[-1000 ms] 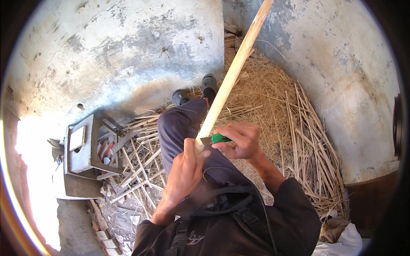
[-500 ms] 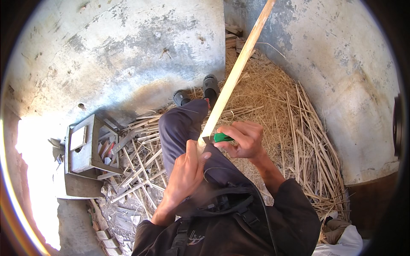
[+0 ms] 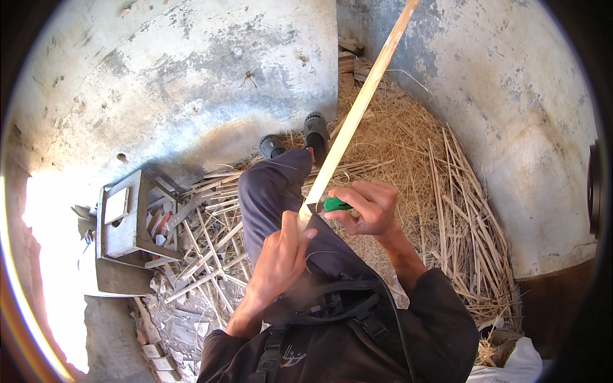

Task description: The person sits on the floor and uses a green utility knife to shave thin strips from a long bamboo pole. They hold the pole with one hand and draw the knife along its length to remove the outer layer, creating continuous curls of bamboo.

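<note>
A long, pale, flat wooden strip (image 3: 348, 131) slants from my lap up toward the far right wall. Its near end is pinched by my left hand (image 3: 281, 252), fingers closed around it above my thigh. My right hand (image 3: 370, 207) is closed on a green-handled knife (image 3: 336, 204). The knife's short dark blade lies against the strip, just beyond my left fingertips. A thin curled shaving (image 3: 318, 254) shows on my trousers beside the left hand.
Straw and shavings (image 3: 389, 140) cover the floor ahead. Long thin sticks (image 3: 469, 230) lie along the right wall (image 3: 511, 127). At the left stands a wooden box (image 3: 131, 217) with broken sticks beside it. My shoes (image 3: 313, 131) rest near the far wall (image 3: 191, 76).
My right hand and the knife have shifted slightly to the right. The far part of the strip has swung a little right; my left hand keeps hold of it.
</note>
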Available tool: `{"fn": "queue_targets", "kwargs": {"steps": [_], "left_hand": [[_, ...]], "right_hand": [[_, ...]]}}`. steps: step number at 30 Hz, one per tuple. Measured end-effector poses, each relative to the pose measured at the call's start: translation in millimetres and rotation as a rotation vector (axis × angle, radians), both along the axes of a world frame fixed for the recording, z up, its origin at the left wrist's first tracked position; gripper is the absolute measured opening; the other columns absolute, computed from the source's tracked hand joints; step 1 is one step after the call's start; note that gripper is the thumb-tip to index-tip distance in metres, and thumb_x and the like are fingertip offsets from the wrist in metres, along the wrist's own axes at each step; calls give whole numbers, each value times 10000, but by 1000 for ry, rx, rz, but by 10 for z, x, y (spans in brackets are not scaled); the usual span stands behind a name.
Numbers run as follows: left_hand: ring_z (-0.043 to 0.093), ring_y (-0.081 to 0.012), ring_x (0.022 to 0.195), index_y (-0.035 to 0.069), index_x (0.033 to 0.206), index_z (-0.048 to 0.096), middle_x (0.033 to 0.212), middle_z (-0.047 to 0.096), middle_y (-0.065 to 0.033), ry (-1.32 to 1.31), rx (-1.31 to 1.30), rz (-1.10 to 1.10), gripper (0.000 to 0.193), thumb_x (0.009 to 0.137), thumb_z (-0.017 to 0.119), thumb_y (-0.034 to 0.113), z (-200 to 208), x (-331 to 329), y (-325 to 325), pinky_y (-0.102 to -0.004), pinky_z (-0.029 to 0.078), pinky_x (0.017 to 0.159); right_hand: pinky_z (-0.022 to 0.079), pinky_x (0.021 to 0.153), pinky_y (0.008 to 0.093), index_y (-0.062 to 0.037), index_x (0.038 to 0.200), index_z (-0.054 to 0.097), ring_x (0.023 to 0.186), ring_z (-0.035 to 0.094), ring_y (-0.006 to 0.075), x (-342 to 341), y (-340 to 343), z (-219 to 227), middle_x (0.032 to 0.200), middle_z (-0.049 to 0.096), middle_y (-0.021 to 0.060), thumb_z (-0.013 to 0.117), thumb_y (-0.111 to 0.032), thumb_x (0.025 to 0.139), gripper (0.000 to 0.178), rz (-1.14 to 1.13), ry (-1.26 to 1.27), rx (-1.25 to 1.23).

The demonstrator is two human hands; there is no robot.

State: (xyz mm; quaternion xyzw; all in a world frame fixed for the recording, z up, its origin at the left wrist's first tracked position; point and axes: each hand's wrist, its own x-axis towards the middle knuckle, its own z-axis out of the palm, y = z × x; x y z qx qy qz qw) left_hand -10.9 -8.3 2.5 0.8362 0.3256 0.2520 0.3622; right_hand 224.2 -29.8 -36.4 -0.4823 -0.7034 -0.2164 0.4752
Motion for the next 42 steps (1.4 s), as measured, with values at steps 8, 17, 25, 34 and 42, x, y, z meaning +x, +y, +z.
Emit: {"fn": "queue_targets", "kwargs": {"steps": [8,17,25,34,42], "left_hand": [[579,-513,688,-15,1118,430,716,562,-252,-11,25,-14,190,1097,565,117,-10,-14,16,-536,393,591],[582,-508,689,-12,1110,430,709,556,-247,-22,28,-7,199,1094,576,122,-56,-27,19,-541,394,594],[614,-514,703,-5,1097,418,698,590,-255,90,-51,-52,265,1105,573,209,-303,-215,-22,-556,437,605],[692,-429,747,-1,1162,518,785,662,-205,129,-116,3,433,1032,709,365,-178,-212,94,-488,490,653],[780,-275,836,4,1258,545,883,748,-169,84,-51,-84,406,1021,740,270,-221,-120,334,-372,594,770]], "right_hand": [[404,474,294,-154,900,781,505,558,123,10,18,34,627,596,-62,808,-560,866,408,-15,-22,19],[419,477,285,-145,917,789,496,573,127,20,6,37,636,627,-46,796,-533,899,389,-21,-10,22],[440,470,284,-81,981,781,547,637,93,725,192,16,716,725,28,719,-427,1016,354,-244,308,-68],[452,500,281,-62,993,760,603,660,114,714,86,-25,731,720,38,769,-408,978,346,-63,446,-170],[545,560,293,-51,1013,758,626,711,159,552,41,144,749,736,50,809,-389,944,349,8,378,-106]]}}
